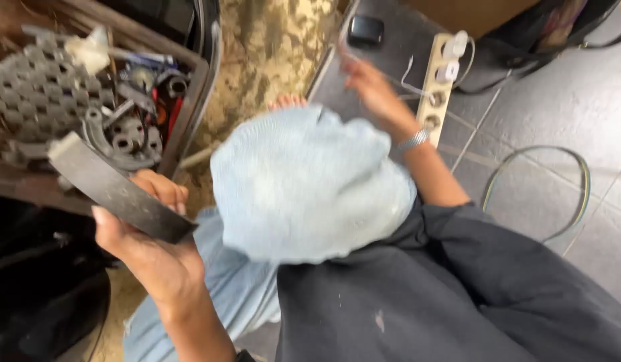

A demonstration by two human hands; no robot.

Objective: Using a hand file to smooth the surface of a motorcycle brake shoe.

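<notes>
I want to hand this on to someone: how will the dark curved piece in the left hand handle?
The dark curved piece probably stays stiff: it keeps its arc though the left hand grips only its lower end. It looks like metal, so likely heavy for its size. Its flat, dull face seems unlikely to slip or roll, though the motion blur hides fine detail.

I take my raised knee (310, 184) as the landmark. Left of it, my left hand (150, 248) grips a flat curved plate (119, 190). Behind that plate, further left of the knee, sits an open box (190, 100) with metal parts (123, 127) lying in it. Behind the knee and to its right, my right hand (374, 90) reaches over the floor beside a power strip (439, 84). Right of the knee, well apart, a cable loop (558, 188) lies on the floor.
</notes>
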